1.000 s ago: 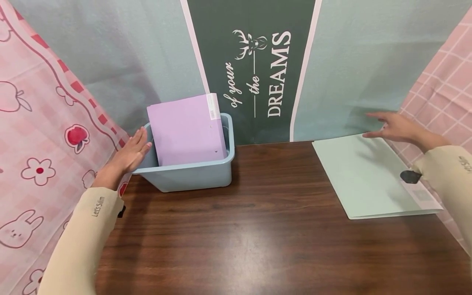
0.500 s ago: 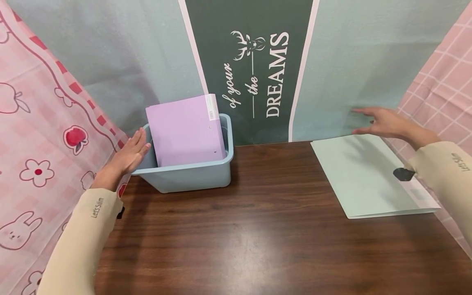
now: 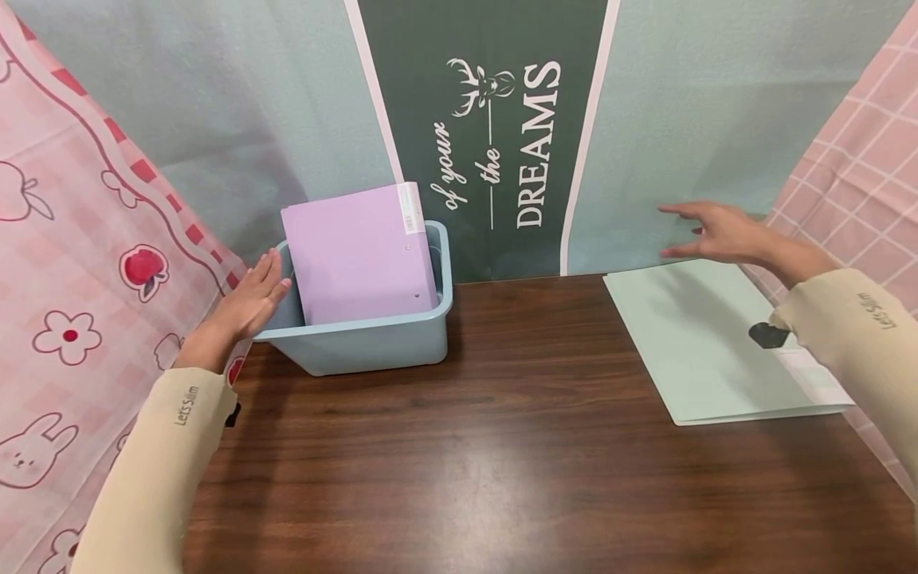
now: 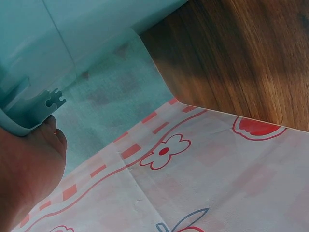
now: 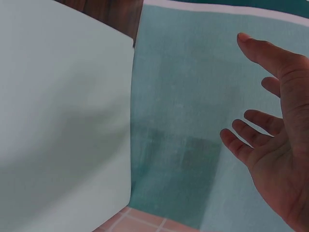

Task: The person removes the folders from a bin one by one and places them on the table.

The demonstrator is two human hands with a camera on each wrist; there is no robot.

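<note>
On the left of the table stands a light blue plastic bin [image 3: 373,351] with a purple folder [image 3: 358,255] leaning upright inside it. My left hand [image 3: 251,299] rests on the bin's left rim, its fingers straight and close together; the left wrist view shows this hand [image 4: 34,169] right at the bin's edge [image 4: 29,128]. A pale green folder [image 3: 717,343] lies flat at the right. Above its far edge hovers my right hand [image 3: 731,231], holding nothing, thumb and fingers spread. In the right wrist view the palm [image 5: 285,159] faces the camera, apart from the green folder [image 5: 67,121].
Behind the brown wooden table [image 3: 459,462] hangs a blue-grey cloth with a dark printed panel [image 3: 495,143]. Pink patterned cloth [image 3: 72,263] borders the left side, close to the bin. Pink checked cloth [image 3: 861,159] closes off the right side.
My right hand has moved leftward above the green folder's far edge. The left hand, the bin and both folders keep their places.
</note>
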